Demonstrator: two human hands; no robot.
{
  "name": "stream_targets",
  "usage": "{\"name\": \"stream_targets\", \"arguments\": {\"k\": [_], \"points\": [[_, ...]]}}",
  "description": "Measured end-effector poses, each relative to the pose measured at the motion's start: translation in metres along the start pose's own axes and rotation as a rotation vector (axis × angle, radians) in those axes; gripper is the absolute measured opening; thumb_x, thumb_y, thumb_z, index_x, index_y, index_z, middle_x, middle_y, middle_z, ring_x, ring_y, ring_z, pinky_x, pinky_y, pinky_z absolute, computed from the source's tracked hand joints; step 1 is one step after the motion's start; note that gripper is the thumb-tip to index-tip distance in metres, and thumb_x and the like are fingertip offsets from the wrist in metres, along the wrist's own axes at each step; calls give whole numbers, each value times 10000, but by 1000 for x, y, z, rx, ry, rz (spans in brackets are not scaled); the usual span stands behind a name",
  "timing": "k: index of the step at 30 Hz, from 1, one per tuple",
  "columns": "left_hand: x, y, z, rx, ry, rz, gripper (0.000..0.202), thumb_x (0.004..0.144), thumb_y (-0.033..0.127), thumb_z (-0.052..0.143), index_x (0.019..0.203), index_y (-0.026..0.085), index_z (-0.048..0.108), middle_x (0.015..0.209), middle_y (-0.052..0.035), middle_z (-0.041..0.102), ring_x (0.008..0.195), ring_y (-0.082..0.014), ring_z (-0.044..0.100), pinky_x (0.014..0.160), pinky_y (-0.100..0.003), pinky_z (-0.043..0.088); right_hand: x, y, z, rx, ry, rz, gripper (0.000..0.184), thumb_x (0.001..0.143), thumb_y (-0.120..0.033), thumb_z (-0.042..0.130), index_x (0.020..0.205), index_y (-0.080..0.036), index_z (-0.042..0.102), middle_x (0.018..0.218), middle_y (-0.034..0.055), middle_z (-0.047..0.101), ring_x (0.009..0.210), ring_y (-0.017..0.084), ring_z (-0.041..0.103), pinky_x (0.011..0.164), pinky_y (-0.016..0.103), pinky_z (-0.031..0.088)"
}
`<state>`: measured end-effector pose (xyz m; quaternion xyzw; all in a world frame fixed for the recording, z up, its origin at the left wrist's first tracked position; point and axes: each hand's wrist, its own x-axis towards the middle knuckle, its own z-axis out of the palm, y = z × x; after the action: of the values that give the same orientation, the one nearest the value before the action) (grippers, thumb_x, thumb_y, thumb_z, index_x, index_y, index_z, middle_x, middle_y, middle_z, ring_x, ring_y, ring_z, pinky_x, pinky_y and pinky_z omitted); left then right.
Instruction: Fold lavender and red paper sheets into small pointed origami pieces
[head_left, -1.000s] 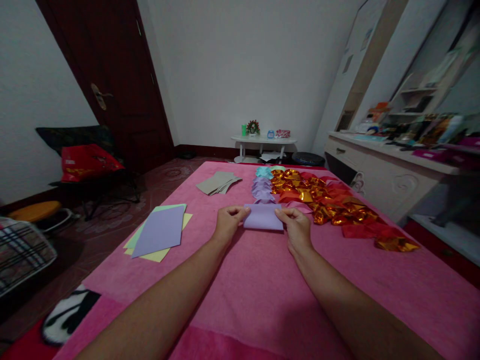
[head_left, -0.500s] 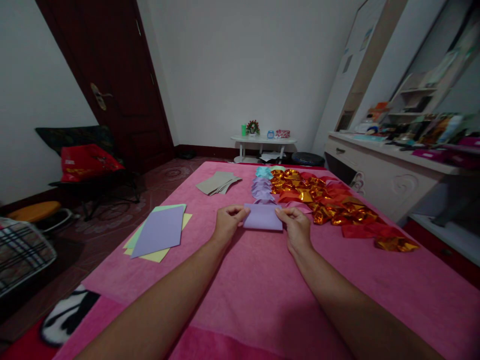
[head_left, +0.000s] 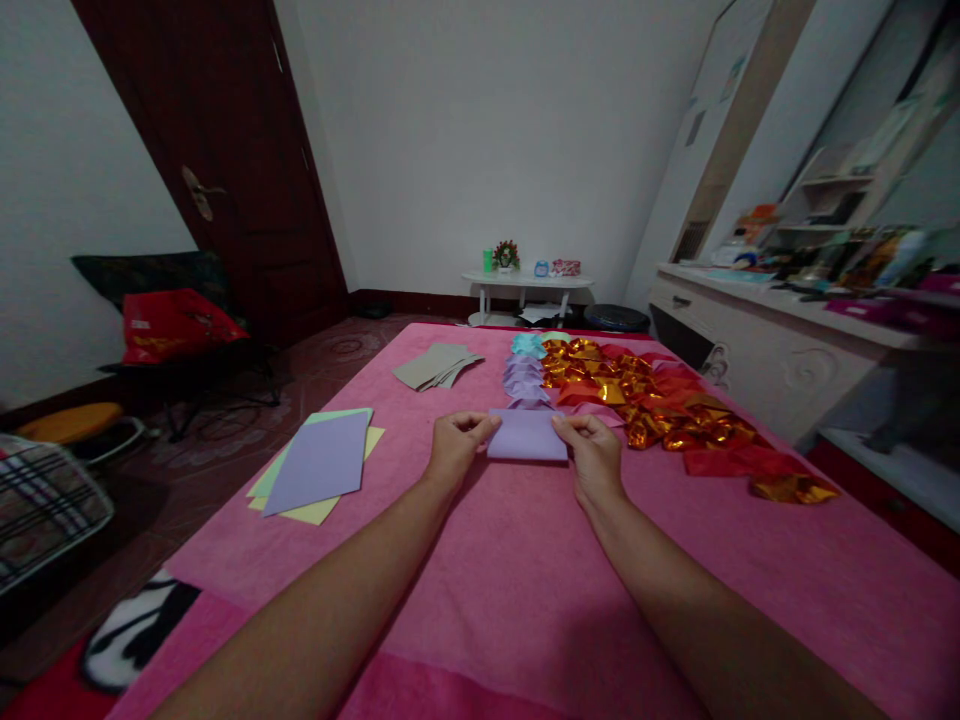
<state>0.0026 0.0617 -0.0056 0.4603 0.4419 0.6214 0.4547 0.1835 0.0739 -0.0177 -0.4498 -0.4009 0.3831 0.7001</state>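
Observation:
A folded lilac paper sheet (head_left: 526,437) lies on the pink cloth (head_left: 525,580) in the middle of the table. My left hand (head_left: 454,447) pinches its left edge, fingers curled closed. At the sheet's right edge my right hand (head_left: 595,455) pinches it the same way. Just beyond the sheet runs a row of folded lilac and pale blue paper pieces (head_left: 525,372).
A stack of lilac, green and yellow sheets (head_left: 319,463) lies at the left. Grey card pieces (head_left: 436,365) sit further back. Gold and red foil shapes (head_left: 667,410) spread along the right. A dresser (head_left: 780,350), a small white table (head_left: 526,285) and a dark door (head_left: 225,170) surround the table.

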Motion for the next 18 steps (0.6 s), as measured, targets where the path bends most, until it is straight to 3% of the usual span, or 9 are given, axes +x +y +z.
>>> {"name": "stream_targets", "arguments": {"k": [18], "points": [[-1,2,1,7,23,-5,311,558,387,801,623,101,697,562,-27,629,498,-98,519,490,-211,389,1,3,0,-14,9,-40,256,552,-370,801,623,-189,635,582,-28,589,537,128,488,537,272,366]]}}
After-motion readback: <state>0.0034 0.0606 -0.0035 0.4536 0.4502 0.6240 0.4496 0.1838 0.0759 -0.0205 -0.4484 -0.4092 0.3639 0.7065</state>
